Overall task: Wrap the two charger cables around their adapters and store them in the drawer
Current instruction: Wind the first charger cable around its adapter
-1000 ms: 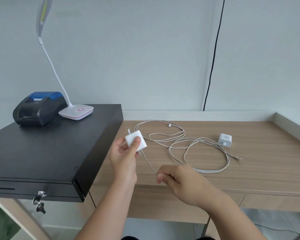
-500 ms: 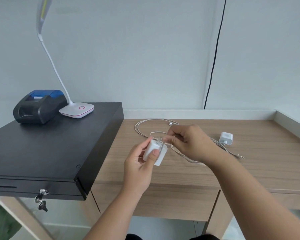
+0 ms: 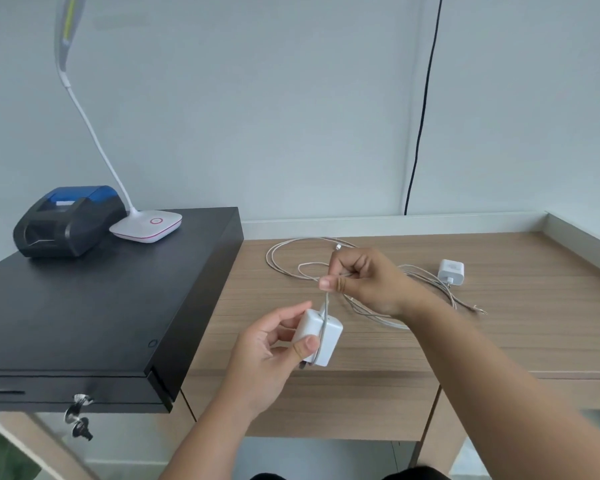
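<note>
My left hand (image 3: pixel 269 351) holds a white square adapter (image 3: pixel 321 336) above the desk's front edge. Its white cable (image 3: pixel 278 261) runs over the adapter's face and up into my right hand (image 3: pixel 364 282), which pinches it just above the adapter. The rest of that cable lies in loose loops on the wooden desk (image 3: pixel 499 327) behind my hands. A second, smaller white adapter (image 3: pixel 451 270) lies on the desk to the right, with its own cable (image 3: pixel 465 304) trailing to a loose end. The black cash drawer (image 3: pixel 94 306) at left is closed, with keys (image 3: pixel 78 415) in its lock.
A black and blue receipt printer (image 3: pixel 68 221) and a white desk lamp base (image 3: pixel 146 226) stand on top of the cash drawer. A black cord (image 3: pixel 421 126) hangs down the wall. A raised ledge (image 3: pixel 582 237) borders the desk at back and right.
My right hand rose from the desk front, carrying the cable up and over the adapter. My left hand lowered and turned the adapter. One pass of cable now lies across it.
</note>
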